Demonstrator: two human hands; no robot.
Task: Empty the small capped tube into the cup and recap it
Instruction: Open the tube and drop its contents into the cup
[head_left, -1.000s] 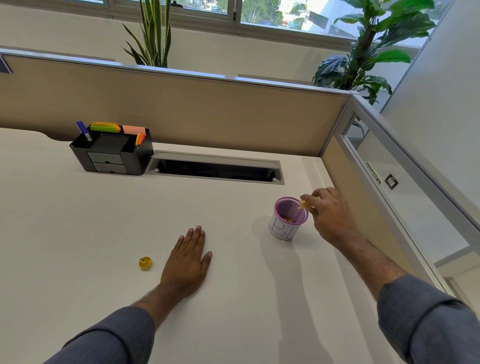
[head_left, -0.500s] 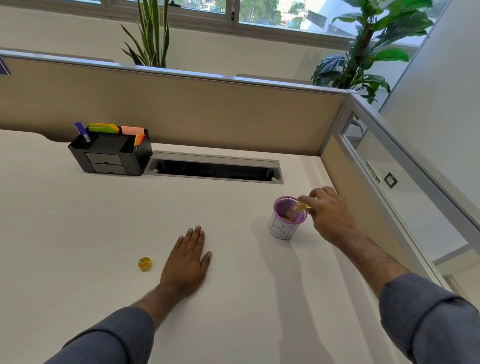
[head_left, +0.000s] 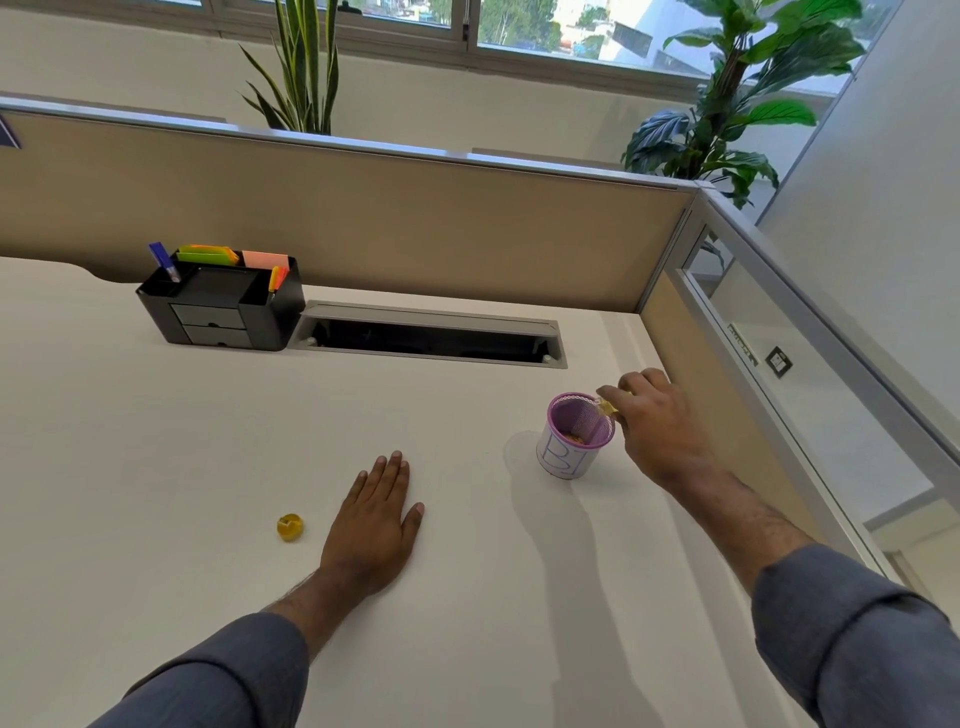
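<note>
Right hand (head_left: 655, 431) pinching tube (head_left: 607, 407) over cup (head_left: 571, 441), mid-right; light, slick, best gripped mid-body. Left hand (head_left: 371, 525) flat, fingers together; cap (head_left: 290, 527) lower left.

Single head-worn wide-angle view, looking forward and down from above, close over the flat left hand (head_left: 371, 525), right hand (head_left: 655, 426) farther ahead, both forearms entering from below

Small yellow tube (head_left: 607, 407) tilted over purple mesh cup (head_left: 574, 436); yellow cap (head_left: 290, 527) lies well apart.
</note>
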